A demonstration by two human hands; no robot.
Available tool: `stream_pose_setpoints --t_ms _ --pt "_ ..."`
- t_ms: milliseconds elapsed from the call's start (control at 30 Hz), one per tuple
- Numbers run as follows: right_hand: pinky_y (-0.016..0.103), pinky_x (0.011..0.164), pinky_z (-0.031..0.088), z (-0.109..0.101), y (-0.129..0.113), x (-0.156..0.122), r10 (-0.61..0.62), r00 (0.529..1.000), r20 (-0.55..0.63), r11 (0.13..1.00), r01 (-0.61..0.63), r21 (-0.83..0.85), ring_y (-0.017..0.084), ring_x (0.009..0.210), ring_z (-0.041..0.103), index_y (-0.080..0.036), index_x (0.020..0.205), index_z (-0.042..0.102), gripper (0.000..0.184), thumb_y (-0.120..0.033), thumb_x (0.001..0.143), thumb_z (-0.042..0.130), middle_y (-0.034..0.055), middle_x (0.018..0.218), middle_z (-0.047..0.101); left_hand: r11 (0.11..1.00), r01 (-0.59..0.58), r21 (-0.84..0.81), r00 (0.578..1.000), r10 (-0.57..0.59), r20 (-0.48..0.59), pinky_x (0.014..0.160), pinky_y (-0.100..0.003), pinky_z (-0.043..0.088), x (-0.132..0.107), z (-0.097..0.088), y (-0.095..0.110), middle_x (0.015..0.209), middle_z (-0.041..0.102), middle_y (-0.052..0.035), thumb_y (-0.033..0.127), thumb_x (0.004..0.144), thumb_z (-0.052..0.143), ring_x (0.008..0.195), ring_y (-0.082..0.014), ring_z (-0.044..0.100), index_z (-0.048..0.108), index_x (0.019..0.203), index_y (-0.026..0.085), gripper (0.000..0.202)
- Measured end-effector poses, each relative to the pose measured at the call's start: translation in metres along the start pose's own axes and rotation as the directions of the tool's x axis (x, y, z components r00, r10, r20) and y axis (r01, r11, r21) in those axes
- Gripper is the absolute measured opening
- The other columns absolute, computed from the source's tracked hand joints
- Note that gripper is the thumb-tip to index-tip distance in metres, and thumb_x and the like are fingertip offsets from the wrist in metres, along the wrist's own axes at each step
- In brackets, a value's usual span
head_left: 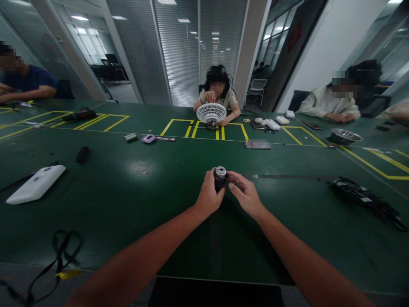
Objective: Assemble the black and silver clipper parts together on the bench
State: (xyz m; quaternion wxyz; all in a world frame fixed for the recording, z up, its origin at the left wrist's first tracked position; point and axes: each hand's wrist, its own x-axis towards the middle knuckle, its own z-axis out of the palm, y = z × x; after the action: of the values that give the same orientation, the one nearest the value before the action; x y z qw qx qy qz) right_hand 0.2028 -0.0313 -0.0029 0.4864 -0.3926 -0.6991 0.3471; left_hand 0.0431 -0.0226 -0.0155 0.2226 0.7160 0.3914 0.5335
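My left hand [209,197] is wrapped round a small black cylinder with a silver top [220,175], holding it upright just above the green table [134,204]. My right hand [245,194] pinches the same cylinder from the right side, fingers curled against its black body. Both forearms reach in from the bottom of the view. The lower part of the cylinder is hidden by my fingers.
A white flat device [36,183] lies at the left, a black strap [60,251] near the front left edge, a black cable bundle [364,197] at the right. Across the table a person handles a white fan [211,113]. Other people sit far left and far right. A metal bowl [345,136] stands right.
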Motion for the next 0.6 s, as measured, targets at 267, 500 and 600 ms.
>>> stream_pose_setpoints --t_ms 267,500,600 --pt "0.034 0.086 0.049 0.0002 -0.0012 0.0025 -0.017 0.999 -0.044 0.997 0.013 -0.071 0.020 0.101 0.062 -0.024 0.121 0.060 0.035 -0.035 0.088 0.060 0.0058 0.113 0.066 0.999 -0.033 0.000 0.999 0.033 0.040 0.102 -0.044 0.042 -0.0013 0.0002 -0.0009 0.122 0.053 -0.0141 0.013 0.082 0.057 0.116 -0.0255 0.053 0.038 0.133 0.016 0.054" --pt "0.033 0.082 0.051 -0.0029 0.0055 0.0029 0.070 0.996 -0.052 0.997 -0.071 -0.014 0.019 0.093 0.064 -0.022 0.117 0.063 0.033 -0.038 0.088 0.060 0.0057 0.105 0.068 0.999 -0.046 0.014 0.999 0.046 0.009 0.108 -0.045 0.037 -0.0033 0.0005 -0.0001 0.137 0.046 -0.0161 0.015 0.084 0.057 0.127 -0.0267 0.047 0.029 0.143 0.017 0.065" --pt "0.033 0.083 0.050 -0.0045 0.0085 0.0029 0.051 0.997 -0.064 0.998 -0.054 -0.046 0.019 0.095 0.063 -0.022 0.115 0.064 0.030 -0.037 0.089 0.058 0.0056 0.106 0.068 0.999 -0.049 0.006 0.999 0.049 0.003 0.104 -0.043 0.040 -0.0031 0.0006 0.0003 0.129 0.052 -0.0144 0.015 0.082 0.058 0.120 -0.0255 0.052 0.036 0.136 0.017 0.058"
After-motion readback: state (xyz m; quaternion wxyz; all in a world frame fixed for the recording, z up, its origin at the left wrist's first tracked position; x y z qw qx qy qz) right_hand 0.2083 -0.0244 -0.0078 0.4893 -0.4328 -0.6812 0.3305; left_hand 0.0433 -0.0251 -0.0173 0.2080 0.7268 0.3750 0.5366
